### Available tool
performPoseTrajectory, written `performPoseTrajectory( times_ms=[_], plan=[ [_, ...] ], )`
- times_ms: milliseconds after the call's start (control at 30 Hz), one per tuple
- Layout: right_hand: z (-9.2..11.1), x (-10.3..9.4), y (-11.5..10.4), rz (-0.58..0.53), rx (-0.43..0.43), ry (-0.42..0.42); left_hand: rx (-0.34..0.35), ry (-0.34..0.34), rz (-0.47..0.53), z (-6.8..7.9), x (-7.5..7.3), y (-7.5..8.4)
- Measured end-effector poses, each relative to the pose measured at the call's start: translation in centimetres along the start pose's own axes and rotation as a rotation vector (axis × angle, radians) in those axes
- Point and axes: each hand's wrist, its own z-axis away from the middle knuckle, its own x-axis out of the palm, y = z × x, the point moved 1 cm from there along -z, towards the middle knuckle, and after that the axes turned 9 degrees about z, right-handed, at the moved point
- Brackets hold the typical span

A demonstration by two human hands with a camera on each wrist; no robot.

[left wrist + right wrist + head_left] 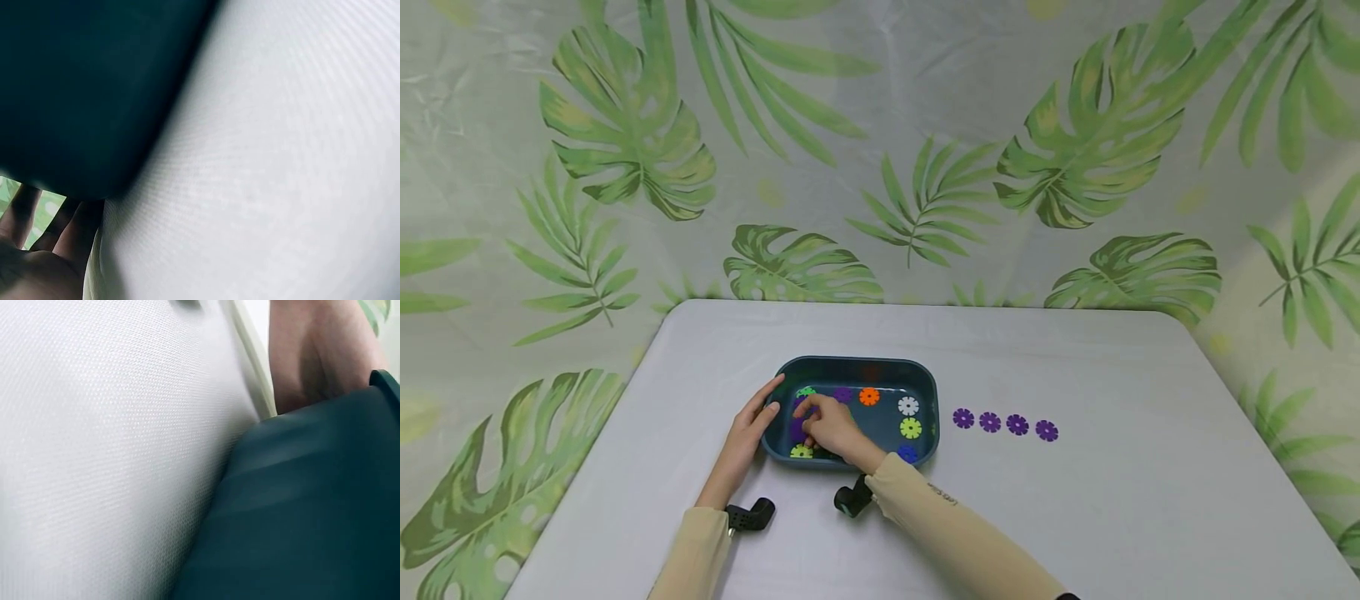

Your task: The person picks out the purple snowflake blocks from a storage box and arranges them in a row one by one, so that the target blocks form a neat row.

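Note:
A dark teal plastic tub (pixel 865 362) stands on the table with notched plastic snowflake discs inside. My left hand (pixel 747 429) rests against the tub's left end, fingers (pixel 78 231) extended along its outer wall. My right hand (pixel 835 429) reaches inside over the left half, fingers bent down beside purple discs (pixel 797 430); whether they pinch one is hidden. A yellow-green disc (pixel 801 452) lies just below those fingers, and a green disc (pixel 806 392) above. Farther right in the tub are an orange disc (pixel 869 396), a white disc (pixel 908 406), another yellow-green disc (pixel 911 428) and a blue disc (pixel 907 453).
Right of the tub, several purple discs (pixel 990 422) form a spaced row on the white tabletop (pixel 1112 500). A leaf-printed cloth (pixel 925 108) hangs behind the table's far edge. Both wrists carry black cameras (pixel 852 498), close to the tub's near side.

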Motion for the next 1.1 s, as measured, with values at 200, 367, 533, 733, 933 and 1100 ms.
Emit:
performPoseTrajectory(
  times_ms=[200, 367, 533, 733, 933, 1100],
  plan=[
    [0.7, -2.1, 0.1, -0.103, -0.029, 0.009, -0.005, 0.005, -0.033, -0.1, 0.0, -0.2],
    [1.8, -5.3, 0.3, -0.178, -0.078, 0.009, -0.008, 0.014, -0.045, -0.1, 0.0, -0.2],
    [3.1, -9.1, 1.0, -0.189, -0.113, 0.036, 0.002, 0.013, -0.048, 0.0, 0.0, -0.1],
    [4.9, -13.9, 3.1, -0.189, -0.045, 0.101, 0.014, 0.012, -0.041, 0.1, 0.0, 0.1],
    [7.2, -18.7, 6.8, -0.158, 0.006, 0.198, 0.005, 0.023, -0.052, 0.1, 0.1, 0.1],
    [10.0, -22.5, 10.6, -0.120, 0.038, 0.282, 0.006, 0.027, -0.051, 0.0, 0.1, -0.1]
  ],
)
